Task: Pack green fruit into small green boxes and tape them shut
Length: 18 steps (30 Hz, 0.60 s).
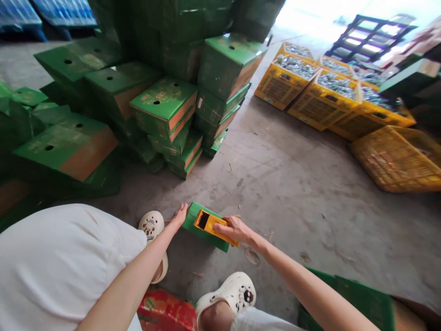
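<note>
A small green box (190, 223) sits on the floor in front of me, between my shoes. My left hand (179, 216) rests against its left end, fingers stretched out and together, not wrapped round anything. My right hand (236, 229) is closed round a yellow boxy hand tool (220, 230) with a dark opening near its far-left end. The tool lies along the top of the green box, seemingly touching it. Its exact kind is hard to make out, and my palm covers part of it.
Green cartons (165, 103) stand stacked ahead and to the left. Yellow crates (310, 99) full of small grey-green items stand at the right, with a tilted yellow crate (396, 158) nearer. A red package (167, 312) lies between my white clogs (229, 294). Another green box (361, 299) is at lower right.
</note>
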Each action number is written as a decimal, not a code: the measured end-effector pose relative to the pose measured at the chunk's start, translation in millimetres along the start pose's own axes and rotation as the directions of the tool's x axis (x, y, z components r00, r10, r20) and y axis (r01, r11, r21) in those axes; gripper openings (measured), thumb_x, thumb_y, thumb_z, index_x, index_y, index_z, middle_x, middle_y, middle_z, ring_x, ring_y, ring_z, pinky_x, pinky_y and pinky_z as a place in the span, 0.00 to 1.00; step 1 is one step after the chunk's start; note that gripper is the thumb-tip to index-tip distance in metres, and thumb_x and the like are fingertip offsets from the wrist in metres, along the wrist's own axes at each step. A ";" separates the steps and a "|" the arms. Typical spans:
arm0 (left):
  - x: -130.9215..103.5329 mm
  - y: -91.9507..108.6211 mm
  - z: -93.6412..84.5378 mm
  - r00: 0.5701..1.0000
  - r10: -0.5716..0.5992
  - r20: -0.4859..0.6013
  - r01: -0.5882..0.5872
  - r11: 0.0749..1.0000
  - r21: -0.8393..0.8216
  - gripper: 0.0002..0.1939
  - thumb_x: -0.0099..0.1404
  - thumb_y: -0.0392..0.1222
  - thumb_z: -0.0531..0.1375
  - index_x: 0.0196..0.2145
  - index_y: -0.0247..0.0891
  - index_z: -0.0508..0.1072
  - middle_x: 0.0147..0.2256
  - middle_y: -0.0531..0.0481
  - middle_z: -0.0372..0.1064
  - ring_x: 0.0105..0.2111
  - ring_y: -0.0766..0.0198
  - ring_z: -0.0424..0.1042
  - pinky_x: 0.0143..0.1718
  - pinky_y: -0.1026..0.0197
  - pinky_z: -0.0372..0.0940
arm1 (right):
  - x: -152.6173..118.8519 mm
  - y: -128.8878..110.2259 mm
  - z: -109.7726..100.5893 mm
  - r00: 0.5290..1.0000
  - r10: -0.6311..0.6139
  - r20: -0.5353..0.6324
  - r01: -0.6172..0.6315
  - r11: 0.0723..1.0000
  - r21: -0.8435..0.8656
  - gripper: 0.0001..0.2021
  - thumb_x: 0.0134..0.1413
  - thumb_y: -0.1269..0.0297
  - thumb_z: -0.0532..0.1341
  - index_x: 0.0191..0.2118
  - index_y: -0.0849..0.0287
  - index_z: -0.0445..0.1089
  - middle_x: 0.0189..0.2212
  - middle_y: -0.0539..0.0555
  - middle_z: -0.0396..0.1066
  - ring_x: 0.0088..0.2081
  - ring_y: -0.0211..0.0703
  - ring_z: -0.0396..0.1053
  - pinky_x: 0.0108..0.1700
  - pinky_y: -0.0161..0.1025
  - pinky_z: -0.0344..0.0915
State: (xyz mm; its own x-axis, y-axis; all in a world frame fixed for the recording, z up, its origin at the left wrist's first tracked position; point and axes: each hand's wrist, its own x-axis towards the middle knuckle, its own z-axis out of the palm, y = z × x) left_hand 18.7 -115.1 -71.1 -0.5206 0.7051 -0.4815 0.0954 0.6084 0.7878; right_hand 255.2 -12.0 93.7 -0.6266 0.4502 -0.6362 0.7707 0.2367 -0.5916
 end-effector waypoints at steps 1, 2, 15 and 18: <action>-1.6 1.2 -4.1 0.999 0.024 -0.038 -0.024 1.000 0.007 0.26 0.74 0.51 0.51 0.62 0.39 0.73 0.63 0.37 0.72 0.68 0.48 0.65 0.69 0.44 0.60 | 0.0 0.0 0.2 1.000 0.001 -0.002 -0.001 1.000 -0.003 0.32 0.53 0.28 0.55 0.30 0.59 0.66 0.25 0.49 0.62 0.27 0.38 0.60 0.26 0.35 0.51; -4.0 2.4 -8.4 0.994 0.076 -0.074 -0.075 0.997 0.017 0.27 0.74 0.47 0.50 0.65 0.39 0.70 0.66 0.39 0.69 0.70 0.51 0.62 0.72 0.46 0.56 | 0.1 -0.1 0.2 1.000 0.005 -0.004 -0.005 1.000 -0.006 0.32 0.54 0.29 0.56 0.31 0.59 0.66 0.25 0.49 0.63 0.27 0.38 0.61 0.26 0.35 0.51; -58.7 1.7 -23.4 0.644 0.511 0.569 -0.759 0.330 0.561 0.59 0.59 0.47 0.68 0.77 0.34 0.41 0.77 0.33 0.30 0.77 0.42 0.30 0.75 0.34 0.38 | 0.0 -11.2 4.4 0.999 0.022 -0.050 -0.021 1.000 0.009 0.32 0.52 0.29 0.63 0.29 0.59 0.69 0.26 0.52 0.68 0.30 0.41 0.66 0.28 0.34 0.56; -60.2 5.9 -22.4 0.645 0.506 0.573 -0.743 0.239 0.626 0.61 0.59 0.52 0.69 0.78 0.34 0.40 0.77 0.30 0.32 0.77 0.42 0.34 0.75 0.35 0.39 | -12.5 -4.4 -0.7 0.997 0.051 -0.056 -0.050 0.999 0.010 0.31 0.50 0.31 0.66 0.25 0.59 0.67 0.24 0.52 0.68 0.27 0.41 0.65 0.26 0.36 0.55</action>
State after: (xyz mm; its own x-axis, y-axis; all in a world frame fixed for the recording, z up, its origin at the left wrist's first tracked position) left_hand 31.6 -162.1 -28.9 0.1986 0.9711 -0.1322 0.9402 -0.1507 0.3054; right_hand 259.7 -18.1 104.6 -0.5794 0.5091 -0.6365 0.7999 0.2054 -0.5639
